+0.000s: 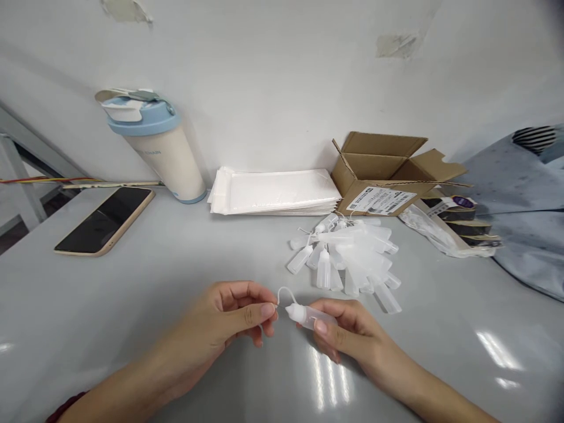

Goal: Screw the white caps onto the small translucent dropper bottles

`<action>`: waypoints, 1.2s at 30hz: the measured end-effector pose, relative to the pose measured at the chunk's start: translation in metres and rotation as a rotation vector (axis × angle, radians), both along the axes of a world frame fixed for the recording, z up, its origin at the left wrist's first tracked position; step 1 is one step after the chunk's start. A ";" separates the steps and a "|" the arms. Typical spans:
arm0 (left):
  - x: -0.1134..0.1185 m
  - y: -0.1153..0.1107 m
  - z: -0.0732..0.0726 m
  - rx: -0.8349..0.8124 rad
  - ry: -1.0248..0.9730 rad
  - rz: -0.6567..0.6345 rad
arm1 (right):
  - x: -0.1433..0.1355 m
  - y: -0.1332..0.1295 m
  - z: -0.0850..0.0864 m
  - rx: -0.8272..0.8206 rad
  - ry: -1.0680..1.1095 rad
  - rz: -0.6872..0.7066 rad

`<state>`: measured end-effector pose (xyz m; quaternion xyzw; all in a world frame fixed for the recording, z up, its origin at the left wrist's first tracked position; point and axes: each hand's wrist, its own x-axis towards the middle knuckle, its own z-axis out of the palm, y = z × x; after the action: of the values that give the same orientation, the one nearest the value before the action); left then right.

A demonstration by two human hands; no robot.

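Observation:
In my right hand (346, 332) lies a small translucent dropper bottle (312, 317) with a white top, tilted with its tip toward the left. A thin white strap (286, 289) arches from the bottle's neck to the fingertips of my left hand (242, 314). Thumb and finger there pinch the strap's end, a tiny cap mostly hidden by the fingers; a fine needle seems to show between it and the bottle's tip. Just beyond my right hand is a pile of similar empty-looking bottles (359, 252), several with their own straps and caps.
Along the wall stand a blue-lidded cream tumbler (165, 155), a stack of white padded envelopes (277, 191) and an open cardboard box (374, 176). A phone (106, 220) rests at the left. Plastic-wrapped packs (453, 226) lie right, beside grey-blue fabric (529, 194).

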<state>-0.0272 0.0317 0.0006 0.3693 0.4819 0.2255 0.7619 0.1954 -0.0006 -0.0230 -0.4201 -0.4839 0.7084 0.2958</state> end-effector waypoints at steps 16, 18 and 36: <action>-0.002 -0.001 -0.001 -0.027 -0.032 0.007 | 0.000 0.001 0.001 0.014 0.013 -0.002; -0.002 -0.001 -0.001 -0.030 -0.037 0.011 | 0.000 0.001 0.001 0.013 0.017 0.000; -0.002 -0.001 -0.001 -0.027 -0.019 0.017 | 0.000 0.001 0.001 0.015 0.031 0.000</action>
<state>-0.0291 0.0312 -0.0005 0.3527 0.4808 0.2289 0.7694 0.1950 0.0002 -0.0218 -0.4068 -0.4846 0.7113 0.3062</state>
